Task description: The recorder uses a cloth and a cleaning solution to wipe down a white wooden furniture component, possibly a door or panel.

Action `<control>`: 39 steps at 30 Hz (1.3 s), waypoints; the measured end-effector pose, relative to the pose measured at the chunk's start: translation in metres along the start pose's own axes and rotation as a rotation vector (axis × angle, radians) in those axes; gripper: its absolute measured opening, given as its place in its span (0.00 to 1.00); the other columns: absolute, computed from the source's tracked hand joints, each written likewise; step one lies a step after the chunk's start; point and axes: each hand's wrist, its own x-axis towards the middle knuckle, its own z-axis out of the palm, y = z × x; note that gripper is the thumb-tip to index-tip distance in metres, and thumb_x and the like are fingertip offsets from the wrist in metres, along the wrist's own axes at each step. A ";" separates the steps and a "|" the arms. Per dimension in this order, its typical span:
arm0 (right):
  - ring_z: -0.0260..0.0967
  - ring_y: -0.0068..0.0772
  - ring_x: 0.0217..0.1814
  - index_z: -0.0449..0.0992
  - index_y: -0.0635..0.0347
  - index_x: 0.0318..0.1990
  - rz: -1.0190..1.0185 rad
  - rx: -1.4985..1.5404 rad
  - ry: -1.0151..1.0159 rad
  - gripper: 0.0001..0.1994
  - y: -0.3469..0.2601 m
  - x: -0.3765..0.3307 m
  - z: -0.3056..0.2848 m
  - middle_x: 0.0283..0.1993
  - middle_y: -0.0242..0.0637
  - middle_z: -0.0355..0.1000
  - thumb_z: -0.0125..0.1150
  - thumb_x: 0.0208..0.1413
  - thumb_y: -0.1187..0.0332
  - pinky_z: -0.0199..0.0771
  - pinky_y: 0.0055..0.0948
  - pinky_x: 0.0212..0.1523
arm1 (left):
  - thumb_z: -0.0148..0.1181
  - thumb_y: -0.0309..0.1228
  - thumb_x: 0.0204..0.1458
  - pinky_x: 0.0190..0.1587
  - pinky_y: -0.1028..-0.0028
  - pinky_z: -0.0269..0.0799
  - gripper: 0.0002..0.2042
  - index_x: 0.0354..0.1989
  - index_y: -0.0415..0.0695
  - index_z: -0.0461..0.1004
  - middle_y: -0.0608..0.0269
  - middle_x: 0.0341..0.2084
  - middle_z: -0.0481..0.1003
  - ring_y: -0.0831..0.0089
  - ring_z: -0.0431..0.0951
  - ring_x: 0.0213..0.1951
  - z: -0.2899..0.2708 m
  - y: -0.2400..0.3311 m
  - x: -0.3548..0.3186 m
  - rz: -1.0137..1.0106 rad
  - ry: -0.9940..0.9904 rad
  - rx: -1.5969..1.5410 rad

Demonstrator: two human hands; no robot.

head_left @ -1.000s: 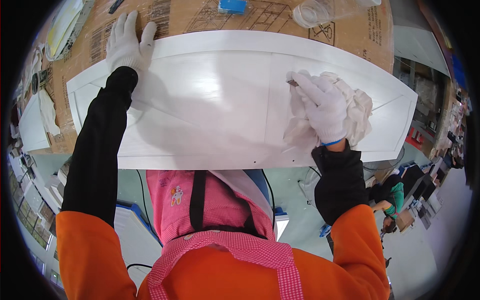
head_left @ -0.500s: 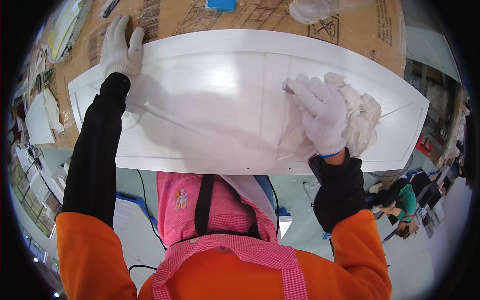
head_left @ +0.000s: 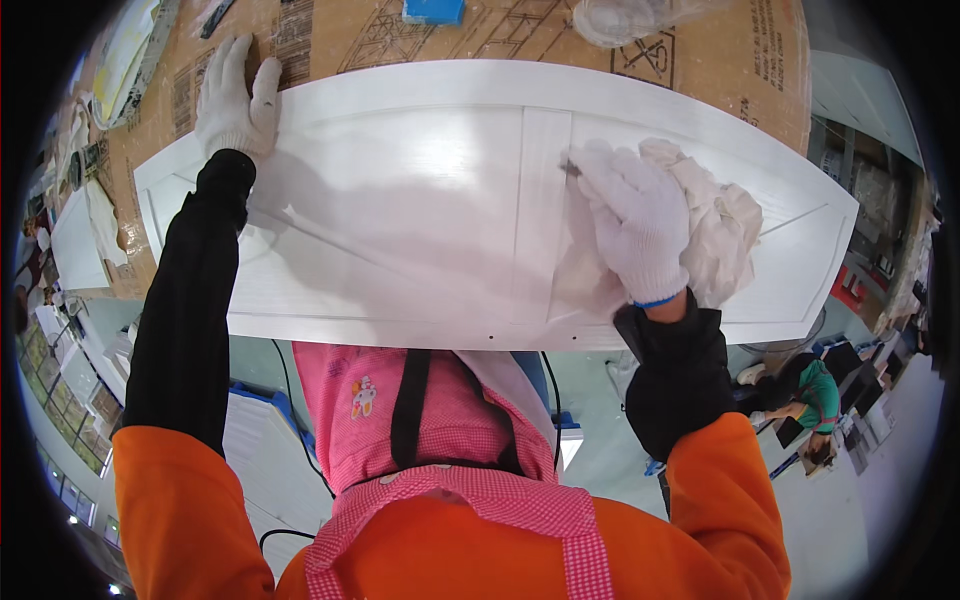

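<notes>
From my end, I judge the work on the white panel (head_left: 390, 200) to be partway along. It lies flat across the cardboard-covered surface (head_left: 540, 42), its long near edge towards the wearer's pink apron (head_left: 365, 405). I have the right hand (head_left: 640, 220) on the right half, just right of the upright strip (head_left: 540, 200), its fingers bent and gripping a small dark-tipped piece (head_left: 570, 168); what that piece is, I cannot tell. A crumpled cloth (head_left: 728, 240) is bunched beside and partly under this hand, so the face beneath is hidden from me. The broad middle section looks smooth and pale, but glare and shadow stop me calling it finished; the right part, I would say, is what is left.

My left hand (head_left: 235, 105) lies with fingers extended and thumb apart, holding nothing, at the far left edge of the panel.

For moving, I have the open middle between the hands and some bare panel right of the cloth, out to its pointed right end. Beyond the far edge, a blue block (head_left: 433, 11) and a clear plastic item (head_left: 615, 20) stand apart from the panel. At the near edge, the panel seems to overhang, with floor showing past it. A co-worker (head_left: 820, 395) is well apart, at lower right.
</notes>
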 end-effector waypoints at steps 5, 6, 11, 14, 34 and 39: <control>0.74 0.40 0.39 0.82 0.50 0.51 0.046 -0.010 -0.090 0.18 -0.012 -0.007 -0.005 0.39 0.31 0.75 0.65 0.49 0.72 0.73 0.38 0.38 | 0.52 0.53 0.66 0.74 0.58 0.57 0.31 0.72 0.50 0.66 0.53 0.73 0.64 0.53 0.61 0.74 -0.002 -0.003 -0.001 -0.002 -0.006 0.016; 0.74 0.40 0.38 0.82 0.50 0.51 0.021 -0.014 -0.114 0.18 -0.010 -0.010 -0.005 0.38 0.32 0.75 0.65 0.50 0.72 0.73 0.38 0.38 | 0.52 0.53 0.66 0.74 0.58 0.57 0.31 0.72 0.51 0.66 0.53 0.73 0.64 0.53 0.61 0.74 -0.003 -0.002 -0.001 -0.007 -0.008 0.030; 0.73 0.40 0.37 0.82 0.50 0.51 -0.042 -0.003 0.100 0.19 0.002 0.008 0.003 0.38 0.32 0.75 0.64 0.50 0.73 0.72 0.38 0.36 | 0.51 0.54 0.66 0.74 0.58 0.57 0.31 0.73 0.51 0.66 0.54 0.73 0.64 0.53 0.62 0.74 0.000 -0.003 0.001 0.002 0.005 0.016; 0.74 0.40 0.38 0.82 0.49 0.53 0.035 -0.019 -0.127 0.20 -0.007 0.006 -0.006 0.40 0.33 0.76 0.64 0.51 0.74 0.72 0.38 0.37 | 0.51 0.53 0.67 0.74 0.59 0.57 0.30 0.73 0.50 0.66 0.54 0.73 0.64 0.53 0.62 0.74 -0.001 -0.003 -0.001 0.002 0.015 0.013; 0.70 0.36 0.33 0.84 0.50 0.52 -0.162 -0.002 -0.018 0.19 0.000 0.011 0.004 0.32 0.30 0.68 0.64 0.52 0.73 0.69 0.37 0.33 | 0.52 0.53 0.67 0.75 0.59 0.56 0.31 0.74 0.51 0.65 0.53 0.74 0.63 0.53 0.61 0.74 0.003 -0.005 -0.002 0.015 0.027 0.034; 0.72 0.43 0.33 0.83 0.52 0.54 -0.128 -0.019 -0.174 0.22 -0.013 -0.003 -0.003 0.34 0.35 0.74 0.65 0.50 0.77 0.71 0.41 0.35 | 0.53 0.52 0.66 0.75 0.60 0.56 0.30 0.73 0.52 0.66 0.56 0.74 0.64 0.55 0.62 0.74 0.000 0.001 -0.002 -0.007 0.021 0.027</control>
